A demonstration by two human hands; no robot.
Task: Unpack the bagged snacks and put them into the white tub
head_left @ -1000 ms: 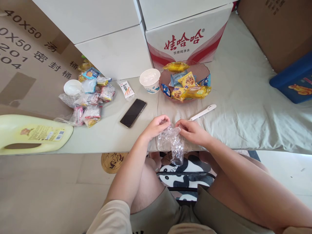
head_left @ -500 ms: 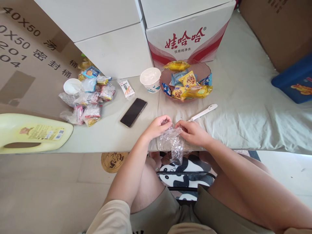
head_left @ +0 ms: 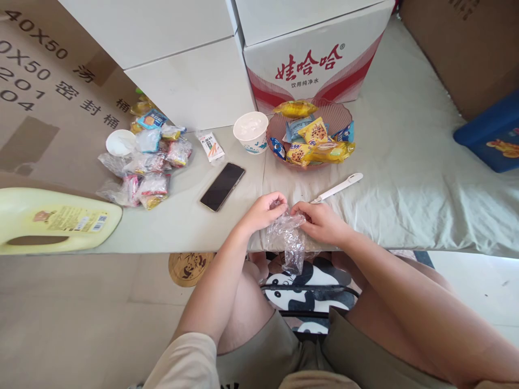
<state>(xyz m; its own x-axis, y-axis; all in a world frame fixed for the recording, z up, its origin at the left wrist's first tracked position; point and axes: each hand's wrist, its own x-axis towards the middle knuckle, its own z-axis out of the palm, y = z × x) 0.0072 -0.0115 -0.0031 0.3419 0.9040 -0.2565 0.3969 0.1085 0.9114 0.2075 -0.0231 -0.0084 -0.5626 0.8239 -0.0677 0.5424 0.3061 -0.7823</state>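
Apparently midway: left hand (head_left: 265,210) and right hand (head_left: 322,221) pinch clear film (head_left: 292,246) (contents unclear); bagged packets (head_left: 153,186) piled, snacks (head_left: 314,131) seemingly left in bowl (head_left: 339,114).

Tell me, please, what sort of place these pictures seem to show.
Probably a room at home, perhaps partly used for storage: a bowl of wrapped snacks and a phone rest on a cloth-covered surface, with a large cardboard box at the left.

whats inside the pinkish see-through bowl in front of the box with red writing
Inside the bowl are cookie-print packets, blue packets and glossy yellow packets. They cover most of the bottom, so anything beneath them cannot be seen.
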